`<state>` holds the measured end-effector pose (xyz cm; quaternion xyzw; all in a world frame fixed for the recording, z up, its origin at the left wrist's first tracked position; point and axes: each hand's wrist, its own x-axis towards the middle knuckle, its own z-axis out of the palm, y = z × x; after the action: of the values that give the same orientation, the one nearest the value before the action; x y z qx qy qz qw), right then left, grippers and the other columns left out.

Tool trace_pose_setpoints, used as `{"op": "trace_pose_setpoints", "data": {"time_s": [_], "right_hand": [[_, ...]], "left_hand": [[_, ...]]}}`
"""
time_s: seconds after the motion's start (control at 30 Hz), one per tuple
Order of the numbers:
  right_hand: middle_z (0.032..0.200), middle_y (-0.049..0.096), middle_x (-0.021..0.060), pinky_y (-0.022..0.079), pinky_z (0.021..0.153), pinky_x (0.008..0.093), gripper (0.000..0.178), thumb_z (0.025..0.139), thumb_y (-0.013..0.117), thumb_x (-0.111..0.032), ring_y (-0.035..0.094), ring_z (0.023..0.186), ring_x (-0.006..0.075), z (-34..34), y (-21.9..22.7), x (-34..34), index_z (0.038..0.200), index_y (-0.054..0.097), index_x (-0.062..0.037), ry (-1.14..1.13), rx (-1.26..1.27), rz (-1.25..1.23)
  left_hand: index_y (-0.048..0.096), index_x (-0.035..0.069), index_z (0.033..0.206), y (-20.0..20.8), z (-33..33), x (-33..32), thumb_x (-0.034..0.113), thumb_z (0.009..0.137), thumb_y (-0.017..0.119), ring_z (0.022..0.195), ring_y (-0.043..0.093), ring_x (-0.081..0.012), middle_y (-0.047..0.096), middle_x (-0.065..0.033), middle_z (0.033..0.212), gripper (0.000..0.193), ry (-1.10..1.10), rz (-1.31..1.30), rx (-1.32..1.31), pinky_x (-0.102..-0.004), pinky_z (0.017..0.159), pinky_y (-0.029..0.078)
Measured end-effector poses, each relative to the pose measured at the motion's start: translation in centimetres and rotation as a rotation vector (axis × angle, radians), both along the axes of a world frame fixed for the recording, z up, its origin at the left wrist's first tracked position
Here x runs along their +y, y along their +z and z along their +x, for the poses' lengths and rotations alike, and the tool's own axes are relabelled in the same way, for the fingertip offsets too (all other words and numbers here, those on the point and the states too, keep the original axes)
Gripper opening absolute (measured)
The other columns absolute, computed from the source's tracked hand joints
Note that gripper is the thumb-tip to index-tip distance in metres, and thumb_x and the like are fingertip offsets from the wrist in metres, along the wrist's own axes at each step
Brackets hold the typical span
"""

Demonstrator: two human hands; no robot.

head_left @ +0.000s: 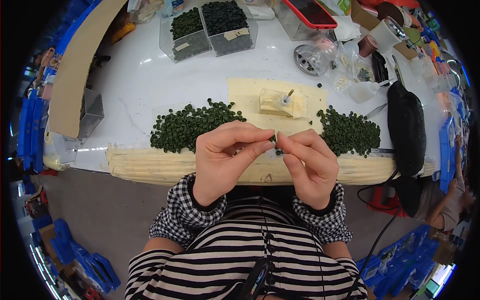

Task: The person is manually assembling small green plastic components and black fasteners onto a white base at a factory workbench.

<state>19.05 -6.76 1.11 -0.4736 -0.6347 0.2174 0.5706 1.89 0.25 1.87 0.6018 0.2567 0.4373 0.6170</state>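
In front of my chest, my left hand [225, 155] pinches a small dark green piece [274, 139] between thumb and fingertips. The fingers of my right hand [312, 165] are bent together and meet the same piece from the other side; the fingertips mostly hide its shape. To the left lies a wide heap of small, round, dark green cup-shaped pieces [175, 130], partly behind my left hand. A second heap of such pieces [352, 132] lies to the right. Beyond my hands, a yellowish block [275, 106] wrapped in clear film has a short peg [290, 93] standing on it.
Two clear bins [182, 47] of dark green pieces stand at the back. A cardboard sheet [82, 70] rises at left. At right are a black padded bundle [406, 130], a round metal dish [306, 59], plastic bags and a red-rimmed phone [315, 14]. Tape covers the table's front edge [160, 167].
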Motion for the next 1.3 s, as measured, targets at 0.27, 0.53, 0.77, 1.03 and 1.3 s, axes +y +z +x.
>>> {"op": "trace_pose_setpoints", "data": {"time_s": [0.27,0.53,0.77,1.03,1.3], "right_hand": [[0.096,0.064,0.01,0.048,0.068,0.0236,0.031,0.086,0.065,0.003,0.058,0.08,0.0149,-0.7,-0.1,-0.4,0.117,0.067,0.0,0.039,0.152,-0.085],[0.092,0.065,0.0085,0.046,0.066,0.0266,0.037,0.079,0.069,0.006,0.057,0.075,0.0181,-0.6,-0.7,-0.3,0.115,0.069,-0.0017,0.017,0.064,-0.006],[0.091,0.065,0.0083,0.045,0.064,0.0263,0.037,0.078,0.07,0.005,0.056,0.075,0.0175,-0.3,-0.9,-0.3,0.114,0.07,-0.0021,-0.001,-0.019,0.031],[0.091,0.065,0.0085,0.046,0.065,0.0261,0.036,0.079,0.071,0.004,0.057,0.075,0.0178,-0.7,-0.7,-0.6,0.115,0.07,-0.0022,-0.03,-0.019,0.029],[0.089,0.064,0.008,0.046,0.064,0.0265,0.036,0.078,0.071,0.004,0.057,0.073,0.0179,-0.7,-0.2,-0.8,0.114,0.069,-0.002,-0.021,-0.051,0.028]], "left_hand": [[0.066,-0.006,0.099,-0.6,0.4,-0.3,-0.009,0.084,0.067,0.087,0.068,-0.016,0.069,-0.0117,0.096,0.015,-0.024,-0.234,-0.21,-0.0247,0.08,0.056],[0.069,-0.006,0.096,-0.8,0.4,0.0,-0.012,0.082,0.067,0.087,0.067,-0.0161,0.069,-0.0128,0.093,0.016,-0.037,-0.127,-0.166,-0.0253,0.078,0.056],[0.07,-0.005,0.097,-0.7,-0.3,0.5,-0.012,0.082,0.068,0.087,0.067,-0.0153,0.07,-0.0128,0.094,0.017,-0.071,0.006,-0.035,-0.0251,0.078,0.056],[0.071,-0.004,0.099,-0.2,-0.2,0.1,-0.008,0.083,0.069,0.089,0.068,-0.0158,0.07,-0.0124,0.096,0.017,-0.071,-0.199,-0.08,-0.0241,0.079,0.057],[0.072,-0.002,0.099,-0.9,-0.4,0.1,-0.008,0.082,0.069,0.085,0.067,-0.0145,0.071,-0.0122,0.095,0.018,-0.061,-0.057,-0.047,-0.0233,0.075,0.055]]}}
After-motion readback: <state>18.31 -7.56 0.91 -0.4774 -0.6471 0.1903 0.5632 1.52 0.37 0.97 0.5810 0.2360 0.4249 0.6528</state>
